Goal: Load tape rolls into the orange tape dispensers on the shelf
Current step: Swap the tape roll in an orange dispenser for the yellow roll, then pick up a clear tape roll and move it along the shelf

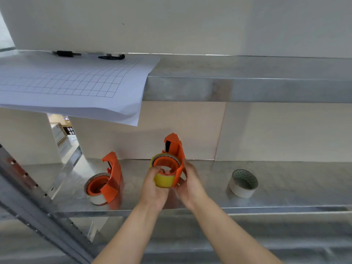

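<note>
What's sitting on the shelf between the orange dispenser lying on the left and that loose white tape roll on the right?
Only the hands: left hand and right hand hold a second dispenser with a yellow roll, in the head view.

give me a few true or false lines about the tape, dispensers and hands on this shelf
1. Both hands hold a dispenser with a yellow tape roll on it. True.
2. The left hand is on the yellow roll. True.
3. The second dispenser on the shelf has no tape. False: it carries a whitish roll.
4. The loose roll lies left of the hands. False: it sits right of the right hand.
</note>
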The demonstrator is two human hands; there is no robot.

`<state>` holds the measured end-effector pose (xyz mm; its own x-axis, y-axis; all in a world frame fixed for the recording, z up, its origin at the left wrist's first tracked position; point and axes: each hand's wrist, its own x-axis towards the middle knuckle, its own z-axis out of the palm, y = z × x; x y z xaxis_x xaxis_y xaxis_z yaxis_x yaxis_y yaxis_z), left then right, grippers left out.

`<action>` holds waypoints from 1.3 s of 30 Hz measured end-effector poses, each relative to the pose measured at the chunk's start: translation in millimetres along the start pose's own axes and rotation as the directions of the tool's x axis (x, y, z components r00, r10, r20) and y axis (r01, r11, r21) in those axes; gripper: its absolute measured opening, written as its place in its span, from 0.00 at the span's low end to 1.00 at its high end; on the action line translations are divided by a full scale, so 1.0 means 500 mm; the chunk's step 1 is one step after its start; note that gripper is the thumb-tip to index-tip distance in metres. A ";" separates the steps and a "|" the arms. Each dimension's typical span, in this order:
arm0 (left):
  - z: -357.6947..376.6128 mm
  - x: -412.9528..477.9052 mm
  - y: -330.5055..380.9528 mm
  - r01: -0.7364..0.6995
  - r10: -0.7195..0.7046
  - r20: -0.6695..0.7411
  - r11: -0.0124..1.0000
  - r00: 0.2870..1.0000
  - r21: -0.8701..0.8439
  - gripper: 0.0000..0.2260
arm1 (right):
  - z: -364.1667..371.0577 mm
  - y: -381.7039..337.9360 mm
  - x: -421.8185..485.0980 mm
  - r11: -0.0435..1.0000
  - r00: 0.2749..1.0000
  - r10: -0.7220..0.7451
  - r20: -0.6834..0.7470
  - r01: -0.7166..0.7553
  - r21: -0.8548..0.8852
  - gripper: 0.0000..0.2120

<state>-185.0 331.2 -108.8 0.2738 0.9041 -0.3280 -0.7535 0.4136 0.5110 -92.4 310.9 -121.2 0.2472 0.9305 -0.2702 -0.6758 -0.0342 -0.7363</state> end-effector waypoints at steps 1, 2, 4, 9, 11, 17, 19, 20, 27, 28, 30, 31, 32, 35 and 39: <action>-0.012 0.002 -0.001 0.023 -0.023 0.002 0.999 1.000 0.033 0.07 | -0.004 -0.001 0.001 0.999 1.000 -0.012 -0.007 0.012 -0.040 0.11; -0.025 0.005 -0.002 0.046 -0.045 -0.011 0.992 0.999 0.116 0.07 | -0.008 -0.004 0.003 0.996 1.000 -0.020 -0.019 0.018 -0.086 0.07; -0.049 0.011 -0.007 0.093 -0.053 -0.102 0.892 0.993 0.443 0.08 | -0.019 -0.010 0.012 0.985 0.998 -0.025 -0.052 0.016 -0.172 0.03; -0.089 0.031 -0.017 0.045 0.174 -0.087 0.230 0.981 0.972 0.22 | -0.046 0.001 0.031 0.961 0.994 -0.018 -0.104 -0.011 -0.276 0.06; -0.101 0.040 -0.026 -0.015 0.213 -0.013 0.128 0.977 0.992 0.23 | -0.059 0.017 0.038 0.956 0.990 -0.016 -0.138 -0.025 -0.293 0.07; -0.120 0.071 -0.033 -0.076 0.304 0.075 -0.009 0.950 0.997 0.21 | -0.086 0.051 0.067 0.920 0.958 -0.056 -0.281 -0.059 -0.387 0.10; -0.131 0.080 -0.034 0.030 0.293 0.019 -0.160 0.956 0.987 0.22 | -0.093 0.058 0.071 0.925 0.963 -0.020 -0.268 -0.084 -0.371 0.09; -0.137 0.081 -0.034 0.086 0.296 -0.012 -0.240 0.955 0.967 0.22 | -0.096 0.061 0.072 0.927 0.968 -0.006 -0.249 -0.089 -0.366 0.09; -0.146 0.083 -0.039 0.143 0.304 -0.052 -0.284 0.951 0.948 0.22 | -0.101 0.054 0.075 0.899 0.977 -0.013 -0.213 -0.082 -0.430 0.09; -0.141 0.084 -0.040 0.146 0.297 -0.061 -0.271 0.953 0.951 0.23 | -0.100 0.052 0.074 0.896 0.976 -0.021 -0.216 -0.078 -0.436 0.09; -0.128 0.086 -0.039 0.129 0.286 -0.073 -0.181 0.956 0.975 0.25 | -0.098 0.045 0.072 0.885 0.975 -0.033 -0.219 -0.073 -0.459 0.12; -0.119 0.087 -0.039 0.103 0.290 -0.069 -0.102 0.955 0.989 0.26 | -0.097 0.040 0.071 0.879 0.973 -0.036 -0.227 -0.078 -0.470 0.14; -0.108 0.089 -0.037 0.058 0.306 -0.048 -0.022 0.951 0.998 0.27 | -0.099 0.031 0.070 0.875 0.970 -0.038 -0.242 -0.085 -0.477 0.16; -0.049 0.089 -0.041 -0.125 0.340 0.083 0.105 0.937 0.987 0.27 | -0.117 -0.012 0.066 0.874 0.965 -0.069 -0.254 -0.065 -0.482 0.19; 0.051 0.068 -0.081 -0.363 0.274 0.297 0.237 0.915 0.901 0.28 | -0.169 -0.098 0.044 0.815 0.950 -0.208 -0.232 0.038 -0.578 0.20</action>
<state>-130.0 347.9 -120.4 0.2216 0.9722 0.0758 0.2609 -0.1340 0.9560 4.8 302.1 -143.3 0.5367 0.8067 -0.2473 -0.1407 -0.2035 -0.9689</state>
